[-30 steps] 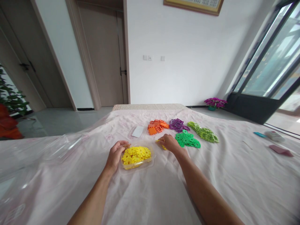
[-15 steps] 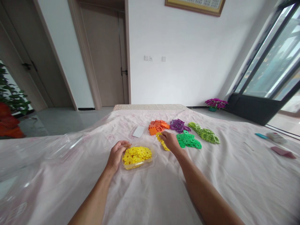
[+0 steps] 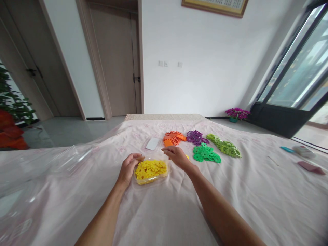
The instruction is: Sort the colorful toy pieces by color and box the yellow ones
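Observation:
A clear plastic box (image 3: pixel 151 180) stands on the cloth, filled with yellow snowflake discs (image 3: pixel 150 169). My left hand (image 3: pixel 127 168) grips its left rim, thumb and fingers closed on the edge. Just beyond the box's far right corner hovers my right hand (image 3: pixel 176 157), its fingers pinched together; whatever they hold, if anything, does not show. Only a sliver of a yellow disc (image 3: pixel 187 156) on the cloth peeks out behind that hand, which hides the rest of the spot.
Piles of orange pieces (image 3: pixel 174 138), purple pieces (image 3: pixel 196 137), green discs (image 3: pixel 206 153) and lime pieces (image 3: pixel 225 147) lie beyond my right hand. A lid with a white label (image 3: pixel 152 144) is behind the box. Clear plastic containers (image 3: pixel 74 157) sit at left; a pink item (image 3: pixel 311 167) lies far right.
My right hand has moved left from the loose yellow discs toward the box. My left hand stays on the box's rim.

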### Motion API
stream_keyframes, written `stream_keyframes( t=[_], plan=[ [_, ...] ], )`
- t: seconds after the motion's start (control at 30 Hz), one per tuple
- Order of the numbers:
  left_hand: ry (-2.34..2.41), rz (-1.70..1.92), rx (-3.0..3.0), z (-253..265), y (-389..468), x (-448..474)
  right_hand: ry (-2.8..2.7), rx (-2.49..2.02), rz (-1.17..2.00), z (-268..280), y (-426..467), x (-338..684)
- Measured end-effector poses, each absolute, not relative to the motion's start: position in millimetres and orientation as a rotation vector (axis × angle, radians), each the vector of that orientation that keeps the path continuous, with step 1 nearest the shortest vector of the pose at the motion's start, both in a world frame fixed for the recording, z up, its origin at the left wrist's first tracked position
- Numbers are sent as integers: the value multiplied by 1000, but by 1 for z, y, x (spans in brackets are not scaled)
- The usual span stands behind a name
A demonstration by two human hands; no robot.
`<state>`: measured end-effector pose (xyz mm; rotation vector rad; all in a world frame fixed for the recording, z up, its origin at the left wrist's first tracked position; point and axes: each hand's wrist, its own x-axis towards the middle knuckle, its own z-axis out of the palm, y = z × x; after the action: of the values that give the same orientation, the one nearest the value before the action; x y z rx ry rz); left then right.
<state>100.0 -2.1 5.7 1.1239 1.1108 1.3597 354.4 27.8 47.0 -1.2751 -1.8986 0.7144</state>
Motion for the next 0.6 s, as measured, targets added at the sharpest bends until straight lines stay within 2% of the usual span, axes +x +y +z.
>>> stream_keyframes(
  t=[0.27,0.43,0.6],
  plan=[
    [1122,1351,1131,5,-1,100,-2008,-1835,231,50,44,424],
    [1136,1357,1125,7,-2,101,-2044,-2126,247,43,44,450],
    [1135,1359,1109,9,-3,102,-2159,-2141,297,37,47,447]
  ],
)
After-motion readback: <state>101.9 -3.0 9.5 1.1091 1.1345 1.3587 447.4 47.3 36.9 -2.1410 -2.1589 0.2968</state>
